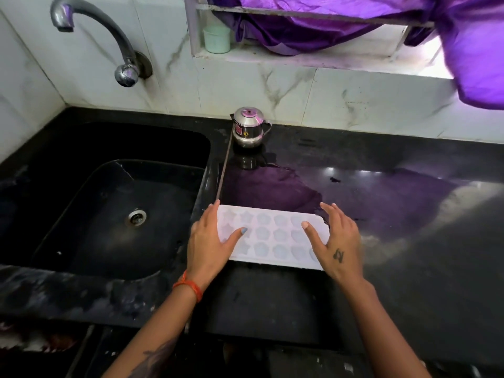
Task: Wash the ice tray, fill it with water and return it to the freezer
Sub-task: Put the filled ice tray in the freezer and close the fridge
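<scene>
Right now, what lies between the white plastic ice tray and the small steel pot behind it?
Head view: only bare glossy black countertop separates the ice tray from the steel pot.

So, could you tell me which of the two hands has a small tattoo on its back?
The right hand, at the right end of the ice tray, has a small dark mark on its back. The left hand has none; an orange thread circles its wrist.

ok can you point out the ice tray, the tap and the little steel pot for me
ice tray (272,236): head view, on the moulded cells in the middle of the tray
tap (109,25): head view, on the curved spout above the sink
steel pot (249,126): head view, on its shiny body below the lid
</scene>
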